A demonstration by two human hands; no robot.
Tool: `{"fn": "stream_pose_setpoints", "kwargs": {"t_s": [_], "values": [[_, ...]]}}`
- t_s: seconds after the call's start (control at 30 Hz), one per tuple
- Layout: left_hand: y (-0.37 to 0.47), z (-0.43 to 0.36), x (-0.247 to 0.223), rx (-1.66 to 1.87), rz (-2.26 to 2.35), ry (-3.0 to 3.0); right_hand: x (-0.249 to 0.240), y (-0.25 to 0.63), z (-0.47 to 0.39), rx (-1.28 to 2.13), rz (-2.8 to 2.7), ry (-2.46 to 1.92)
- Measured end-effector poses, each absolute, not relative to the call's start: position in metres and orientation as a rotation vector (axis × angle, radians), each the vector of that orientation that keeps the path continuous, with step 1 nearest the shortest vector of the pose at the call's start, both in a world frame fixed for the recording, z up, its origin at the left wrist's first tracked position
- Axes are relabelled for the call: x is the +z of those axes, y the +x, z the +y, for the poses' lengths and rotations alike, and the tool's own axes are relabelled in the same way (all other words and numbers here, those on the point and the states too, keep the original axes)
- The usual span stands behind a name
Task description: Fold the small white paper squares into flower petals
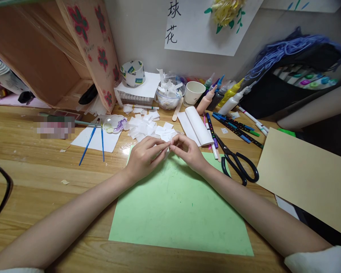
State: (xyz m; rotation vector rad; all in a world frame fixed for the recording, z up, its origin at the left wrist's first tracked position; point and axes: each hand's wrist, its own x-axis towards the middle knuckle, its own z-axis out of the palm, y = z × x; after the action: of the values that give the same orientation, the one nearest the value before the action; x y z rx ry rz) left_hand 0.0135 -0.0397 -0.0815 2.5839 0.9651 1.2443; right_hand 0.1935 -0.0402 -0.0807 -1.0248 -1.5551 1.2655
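Both hands meet above the far edge of a green sheet of paper (182,212) on the wooden table. My left hand (146,157) is closed in a pinch, its fingertips on a small piece of white paper (167,152) that is mostly hidden. Thumb and forefinger of my right hand (187,151) pinch at the same spot, touching the left fingertips. Just beyond the hands lies a loose pile of white paper scraps (143,127). To the right of them is a partly rolled white sheet (197,127).
Black-handled scissors (238,167) and several markers (235,127) lie to the right, beside a tan sheet (307,178). Paintbrushes (91,142) rest at left on white paper. Along the back stand a bowl of scraps (170,99), a paper cup (193,94) and paint bottles (208,99).
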Motion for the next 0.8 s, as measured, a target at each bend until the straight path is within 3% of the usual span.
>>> {"fn": "stream_pose_setpoints", "kwargs": {"t_s": [0.8], "values": [[0.0123, -0.0402, -0.0818, 1.328, 1.0, 2.555, -0.0805, 0.1932, -0.039, 1.336, -1.517, -1.02]]}}
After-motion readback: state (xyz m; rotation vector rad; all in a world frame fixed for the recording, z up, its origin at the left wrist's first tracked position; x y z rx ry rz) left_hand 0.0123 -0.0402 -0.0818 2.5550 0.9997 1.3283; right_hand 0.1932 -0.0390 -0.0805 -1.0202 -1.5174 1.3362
